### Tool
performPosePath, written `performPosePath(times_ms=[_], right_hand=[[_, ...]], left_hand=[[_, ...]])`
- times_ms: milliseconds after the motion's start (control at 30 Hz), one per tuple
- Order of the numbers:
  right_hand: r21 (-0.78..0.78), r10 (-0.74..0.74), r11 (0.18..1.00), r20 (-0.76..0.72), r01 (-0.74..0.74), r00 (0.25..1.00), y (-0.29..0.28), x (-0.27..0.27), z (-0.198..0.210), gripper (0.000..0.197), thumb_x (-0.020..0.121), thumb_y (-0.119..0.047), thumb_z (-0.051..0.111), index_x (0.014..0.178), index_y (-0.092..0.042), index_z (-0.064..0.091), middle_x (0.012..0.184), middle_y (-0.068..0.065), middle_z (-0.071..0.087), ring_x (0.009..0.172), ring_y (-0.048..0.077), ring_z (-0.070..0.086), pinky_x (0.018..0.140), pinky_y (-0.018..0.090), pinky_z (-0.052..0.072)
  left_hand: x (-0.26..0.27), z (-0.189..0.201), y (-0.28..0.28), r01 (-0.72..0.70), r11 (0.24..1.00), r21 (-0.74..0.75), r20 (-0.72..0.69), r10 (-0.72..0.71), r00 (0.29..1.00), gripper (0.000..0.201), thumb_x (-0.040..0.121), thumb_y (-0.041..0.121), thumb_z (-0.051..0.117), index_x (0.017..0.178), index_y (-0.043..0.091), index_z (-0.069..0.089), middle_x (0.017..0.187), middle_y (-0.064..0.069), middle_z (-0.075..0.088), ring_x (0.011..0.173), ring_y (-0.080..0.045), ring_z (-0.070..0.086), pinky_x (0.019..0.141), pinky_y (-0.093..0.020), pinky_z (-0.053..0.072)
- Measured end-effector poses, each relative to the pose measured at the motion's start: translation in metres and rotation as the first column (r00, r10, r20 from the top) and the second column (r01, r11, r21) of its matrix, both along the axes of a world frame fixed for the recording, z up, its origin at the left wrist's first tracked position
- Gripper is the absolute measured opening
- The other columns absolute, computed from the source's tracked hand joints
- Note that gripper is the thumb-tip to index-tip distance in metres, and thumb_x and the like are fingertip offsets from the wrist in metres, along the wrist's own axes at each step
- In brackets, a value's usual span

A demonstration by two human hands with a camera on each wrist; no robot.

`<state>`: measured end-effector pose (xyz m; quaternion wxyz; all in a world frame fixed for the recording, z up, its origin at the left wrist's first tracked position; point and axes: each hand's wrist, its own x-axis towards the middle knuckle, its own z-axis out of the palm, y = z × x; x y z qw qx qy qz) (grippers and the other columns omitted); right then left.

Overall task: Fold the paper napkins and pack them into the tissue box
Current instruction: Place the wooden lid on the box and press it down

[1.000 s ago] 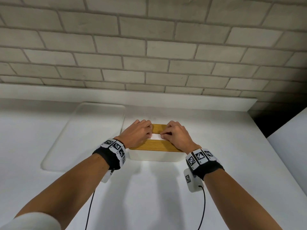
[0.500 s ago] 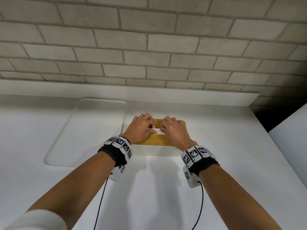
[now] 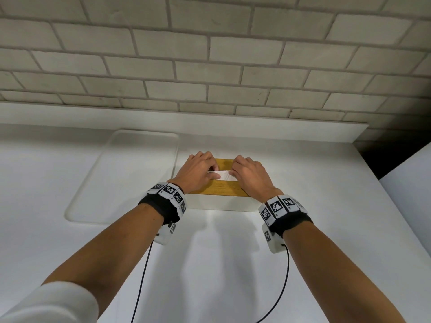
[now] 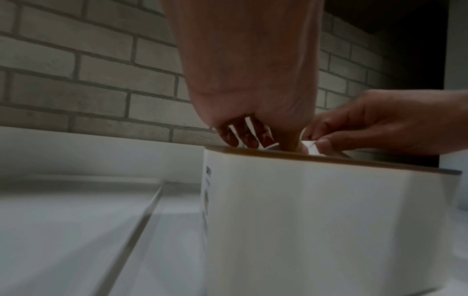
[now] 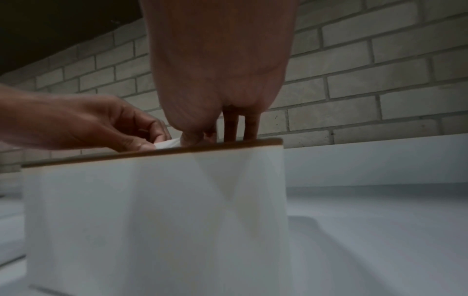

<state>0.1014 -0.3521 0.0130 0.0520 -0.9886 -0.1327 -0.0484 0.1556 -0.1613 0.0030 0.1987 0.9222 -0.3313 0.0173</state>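
The tissue box (image 3: 221, 188), white with a wooden lid, stands on the white counter ahead of me. A white napkin (image 3: 224, 175) shows in the lid's slot. My left hand (image 3: 210, 173) rests on the left half of the lid, its thumb and forefinger pinching the napkin's left end. My right hand (image 3: 235, 173) sits on the right half and pinches the other end. In the left wrist view the right hand (image 4: 380, 124) nips the napkin (image 4: 310, 147) above the box (image 4: 316, 220). In the right wrist view the left hand (image 5: 88, 124) pinches the napkin (image 5: 168, 143). The inside of the box is hidden.
A clear flat tray (image 3: 121, 178) lies on the counter just left of the box. A raised white ledge (image 3: 186, 117) and a brick wall (image 3: 210, 54) close off the back. A white panel (image 3: 410, 183) stands at the right, with a dark gap behind it.
The hands drew together over the slot half a second ago and have now parted a little. More of the napkin strip shows between them. The box has not moved.
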Motion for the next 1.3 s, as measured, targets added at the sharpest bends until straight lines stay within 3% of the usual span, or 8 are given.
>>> performPosePath(times_ms=[133, 267, 433, 567, 767, 1000, 1167, 1300], right_hand=[[0.155, -0.017, 0.988, -0.053, 0.025, 0.998, -0.005, -0.002, 0.006, 0.025, 0.094, -0.030, 0.057, 0.102, -0.006, 0.063, 0.114, 0.006, 0.055, 0.095, 0.026, 0.055, 0.077, 0.033, 0.040], [0.017, -0.004, 1.000, -0.020, 0.004, 1.000, -0.004, -0.001, 0.009, 0.024, 0.100, -0.022, 0.048, 0.106, -0.005, 0.062, 0.111, 0.009, 0.055, 0.091, 0.030, 0.058, 0.068, 0.032, 0.035], [0.030, -0.006, 1.000, -0.020, 0.007, 1.000, -0.004, -0.006, 0.012, 0.023, 0.100, -0.018, 0.047, 0.113, -0.005, 0.060, 0.114, 0.012, 0.056, 0.089, 0.035, 0.060, 0.068, 0.034, 0.038], [0.152, -0.083, 0.984, -0.082, 0.095, 0.993, -0.011, -0.007, 0.010, 0.026, 0.093, -0.032, 0.058, 0.105, -0.009, 0.056, 0.112, 0.004, 0.049, 0.085, 0.029, 0.056, 0.072, 0.037, 0.046], [0.010, -0.069, 0.998, -0.038, 0.069, 0.997, -0.011, -0.002, 0.003, 0.016, 0.097, -0.006, 0.050, 0.110, -0.005, 0.060, 0.112, 0.010, 0.054, 0.084, 0.037, 0.061, 0.065, 0.034, 0.038], [0.117, -0.147, 0.980, -0.094, 0.158, 0.985, -0.015, -0.012, 0.009, 0.029, 0.095, -0.033, 0.056, 0.111, -0.009, 0.059, 0.115, 0.006, 0.052, 0.092, 0.029, 0.059, 0.072, 0.033, 0.042], [-0.021, -0.133, 0.991, -0.083, 0.132, 0.988, -0.013, -0.004, 0.011, 0.020, 0.099, -0.017, 0.049, 0.110, -0.003, 0.059, 0.116, 0.010, 0.052, 0.081, 0.036, 0.060, 0.070, 0.040, 0.045], [-0.034, -0.074, 0.997, -0.091, 0.072, 0.993, -0.016, -0.004, 0.010, 0.019, 0.099, -0.007, 0.046, 0.112, -0.004, 0.059, 0.112, 0.010, 0.052, 0.070, 0.031, 0.049, 0.066, 0.035, 0.037]], left_hand=[[0.000, 0.000, -0.004, 0.032, 0.996, 0.085, 0.083, -0.039, 0.996, 0.014, 0.095, 0.027, 0.055, 0.098, 0.015, 0.061, 0.107, 0.000, 0.055, 0.095, -0.021, 0.048, 0.078, -0.029, 0.030], [-0.004, -0.005, -0.002, 0.029, 0.996, 0.090, 0.122, -0.039, 0.992, 0.018, 0.098, 0.027, 0.049, 0.104, 0.015, 0.061, 0.108, -0.001, 0.055, 0.096, -0.021, 0.050, 0.077, -0.028, 0.032], [-0.001, 0.005, 0.013, -0.068, 0.998, 0.000, -0.026, 0.068, 0.997, 0.034, 0.082, 0.044, 0.069, 0.100, 0.015, 0.064, 0.108, 0.000, 0.057, 0.100, -0.019, 0.049, 0.088, -0.032, 0.039], [0.001, 0.011, 0.013, -0.004, 0.990, 0.144, 0.031, 0.000, 1.000, 0.019, 0.091, 0.030, 0.062, 0.099, 0.014, 0.066, 0.111, -0.003, 0.058, 0.099, -0.022, 0.050, 0.087, -0.033, 0.041], [-0.003, 0.006, 0.012, 0.028, 0.959, 0.281, 0.174, -0.079, 0.982, 0.024, 0.088, 0.007, 0.052, 0.110, 0.010, 0.062, 0.113, -0.008, 0.055, 0.097, -0.026, 0.049, 0.079, -0.033, 0.041], [0.004, 0.007, 0.014, -0.046, 0.988, 0.146, 0.023, 0.043, 0.999, 0.035, 0.087, 0.048, 0.062, 0.097, 0.015, 0.065, 0.107, 0.000, 0.057, 0.100, -0.021, 0.048, 0.085, -0.030, 0.036], [0.004, 0.010, 0.012, 0.059, 0.918, 0.392, 0.170, -0.136, 0.976, 0.027, 0.100, 0.024, 0.045, 0.114, 0.010, 0.063, 0.111, -0.008, 0.059, 0.098, -0.028, 0.052, 0.084, -0.037, 0.044], [-0.004, 0.012, 0.014, 0.086, 0.913, 0.399, 0.170, -0.166, 0.971, 0.050, 0.090, 0.011, 0.016, 0.111, 0.003, 0.060, 0.103, -0.013, 0.059, 0.087, -0.029, 0.053, 0.079, -0.041, 0.048]])
